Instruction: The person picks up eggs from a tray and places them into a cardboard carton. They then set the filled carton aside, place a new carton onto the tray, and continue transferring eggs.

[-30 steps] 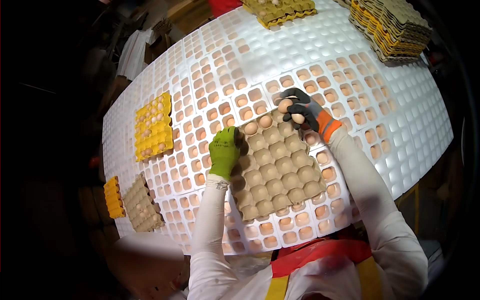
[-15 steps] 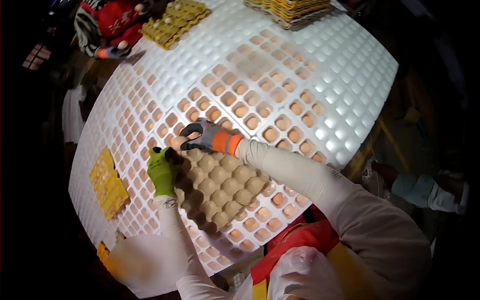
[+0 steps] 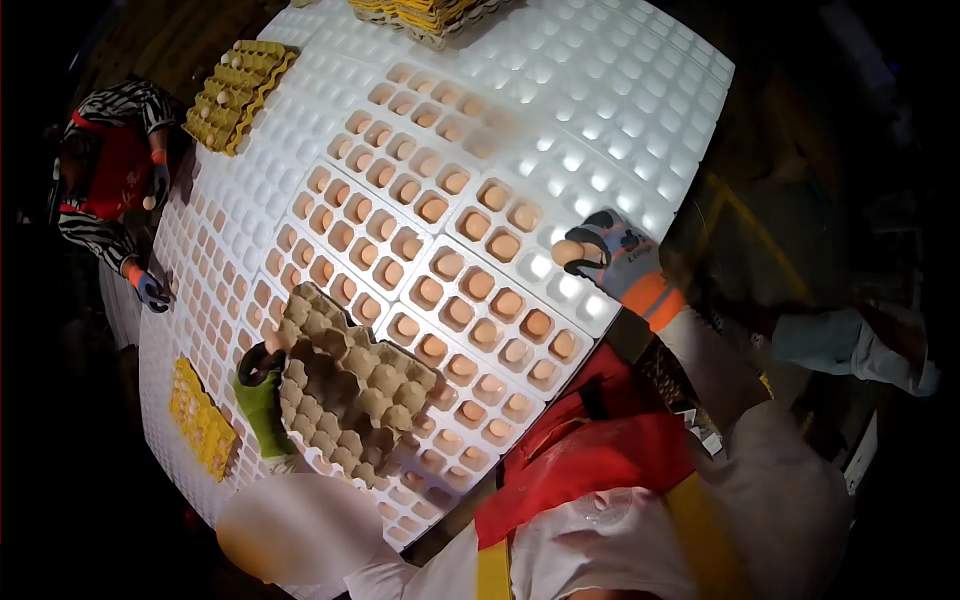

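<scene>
My right hand (image 3: 625, 262), in a grey and orange glove with black fingertips, is closed around an egg (image 3: 568, 253); a second egg shows between its fingers. It is over the white foam trays near their right edge, where the cells are bare. My left hand (image 3: 262, 405), in a green glove with dark fingertips, grips the left edge of a brown cardboard egg tray (image 3: 385, 385). That tray is tilted above the egg-filled cells. A pale egg-like shape (image 3: 275, 341) shows beside the left fingertips.
White foam trays (image 3: 400, 310) cover the table, many cells holding eggs. A yellow tray (image 3: 203, 418) lies at left, another yellow egg tray (image 3: 240, 95) at upper left. A stack of trays (image 3: 435, 18) stands at the back. A co-worker in a red apron (image 3: 118, 175) is at left.
My right hand has moved from the cardboard tray rightward to the bare cells, carrying eggs. The cardboard tray now tilts more in my left hand. The view has shifted.
</scene>
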Demonstrator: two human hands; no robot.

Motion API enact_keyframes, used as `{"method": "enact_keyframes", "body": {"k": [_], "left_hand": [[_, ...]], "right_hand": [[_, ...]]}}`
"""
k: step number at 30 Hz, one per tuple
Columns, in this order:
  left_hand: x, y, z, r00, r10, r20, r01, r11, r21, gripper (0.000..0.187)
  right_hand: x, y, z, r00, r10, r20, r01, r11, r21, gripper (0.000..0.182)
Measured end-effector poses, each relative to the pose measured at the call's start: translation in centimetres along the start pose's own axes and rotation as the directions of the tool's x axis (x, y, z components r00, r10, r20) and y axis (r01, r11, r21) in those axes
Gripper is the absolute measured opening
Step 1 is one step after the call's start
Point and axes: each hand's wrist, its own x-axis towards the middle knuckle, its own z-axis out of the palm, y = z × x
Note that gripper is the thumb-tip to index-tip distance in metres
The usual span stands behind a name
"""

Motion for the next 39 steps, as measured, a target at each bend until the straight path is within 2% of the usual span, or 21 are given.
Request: {"method": "enact_keyframes", "body": {"k": [2, 4, 5, 6, 7, 9, 10, 13, 14, 15, 17, 19, 22, 23, 26, 28, 29, 30, 33, 37, 39], "left_hand": [[-3.8, 6.2, 7.0, 0.994, 0.108, 0.032, -0.089, 0.928, -0.363, 0.032], [-6.6, 14.1, 14.0, 0.887, 0.447, 0.116, -0.400, 0.869, -0.292, 0.038], [-8.4, 17.7, 17.3, 0.940, 0.276, 0.200, -0.160, 0.875, -0.457, 0.040], [-9.0, 18.8, 21.0, 0.938, 0.286, 0.194, -0.159, 0.855, -0.493, 0.040], [-9.5, 19.3, 24.0, 0.940, 0.286, 0.188, -0.149, 0.837, -0.527, 0.039], [-10.2, 21.3, 26.8, 0.882, 0.463, 0.090, -0.467, 0.883, 0.034, 0.035], [-10.6, 21.0, 28.1, 0.885, 0.456, 0.090, -0.464, 0.881, 0.096, 0.032], [-13.1, 21.7, 29.1, 0.927, 0.375, 0.001, -0.372, 0.920, -0.120, 0.031], [-14.0, 22.2, 29.5, 0.914, 0.404, -0.049, -0.404, 0.885, -0.233, 0.029], [-14.9, 22.4, 30.5, 0.918, 0.395, -0.026, -0.384, 0.873, -0.300, 0.033], [-15.6, 23.3, 31.8, 0.872, 0.488, 0.048, -0.485, 0.872, -0.064, 0.037], [-16.2, 22.8, 32.8, 0.883, 0.467, 0.038, -0.461, 0.881, -0.107, 0.042], [-18.4, 24.4, 32.1, 0.938, 0.339, 0.069, -0.312, 0.916, -0.254, 0.048], [-19.0, 23.2, 33.4, 0.826, 0.558, 0.081, -0.543, 0.826, -0.149, 0.051], [-20.8, 22.8, 36.8, 0.779, 0.589, 0.214, -0.614, 0.786, 0.071, 0.053], [-21.1, 22.1, 35.6, 0.768, 0.582, 0.268, -0.614, 0.788, 0.050, 0.059], [-21.0, 21.9, 34.8, 0.779, 0.560, 0.282, -0.571, 0.820, -0.051, 0.060], [-21.0, 21.6, 33.0, 0.799, 0.551, 0.240, -0.547, 0.832, -0.090, 0.059], [-19.8, 19.5, 27.1, 0.870, 0.486, 0.084, -0.478, 0.873, -0.093, 0.058], [-18.0, 9.5, 14.5, 0.870, 0.104, -0.483, -0.091, 0.995, 0.049, 0.053], [-17.7, 1.9, 10.1, 0.681, -0.262, -0.684, -0.071, 0.906, -0.417, 0.053]], "right_hand": [[2.5, -1.6, -0.9, 0.994, -0.076, 0.074, 0.093, 0.962, -0.258, 0.041], [3.7, -2.5, -1.9, 0.973, 0.025, 0.231, 0.044, 0.956, -0.290, 0.041], [4.1, -2.4, -2.1, 0.951, 0.082, 0.299, 0.016, 0.949, -0.314, 0.040], [2.3, 0.0, -0.8, 0.993, -0.023, 0.114, 0.046, 0.979, -0.199, 0.042], [2.0, 1.2, -0.8, 0.986, -0.106, 0.126, 0.115, 0.991, -0.069, 0.043], [1.2, 2.8, -0.8, 0.961, -0.253, 0.115, 0.227, 0.953, 0.201, 0.045], [0.6, 3.2, -0.6, 0.954, -0.259, 0.148, 0.267, 0.963, -0.037, 0.045], [0.7, 4.9, 0.0, 0.957, -0.288, -0.033, 0.281, 0.896, 0.345, 0.044], [0.3, 5.3, 0.9, 0.947, -0.270, -0.173, 0.320, 0.754, 0.573, 0.045], [-0.8, 4.6, -0.1, 0.970, -0.193, -0.148, 0.243, 0.785, 0.570, 0.042], [-1.8, 5.9, 1.7, 0.888, -0.374, -0.269, 0.435, 0.873, 0.221, 0.040], [-2.6, 8.9, 5.0, 0.866, -0.431, -0.256, 0.486, 0.847, 0.217, 0.039], [-2.9, 7.0, 2.6, 0.967, -0.048, -0.250, 0.214, 0.689, 0.693, 0.033], [-2.7, 6.7, 1.9, 0.978, 0.041, -0.203, 0.131, 0.640, 0.757, 0.032], [-1.9, 9.2, 3.7, 0.923, -0.140, -0.357, 0.310, 0.821, 0.479, 0.028], [-1.0, 6.8, 1.1, 0.856, -0.358, -0.372, 0.458, 0.859, 0.228, 0.027], [-1.0, 5.7, 0.9, 0.887, -0.331, -0.323, 0.423, 0.863, 0.278, 0.028], [-0.7, 7.1, 2.8, 0.986, -0.048, -0.157, 0.144, 0.709, 0.691, 0.031], [0.9, 2.3, 3.9, 0.997, -0.071, -0.044, 0.072, 0.461, 0.884, 0.032], [2.7, -6.7, 8.2, 0.917, -0.375, 0.137, 0.141, 0.626, 0.767, 0.038], [2.5, -13.5, 9.0, 0.818, -0.518, 0.251, 0.336, 0.784, 0.522, 0.048]]}}
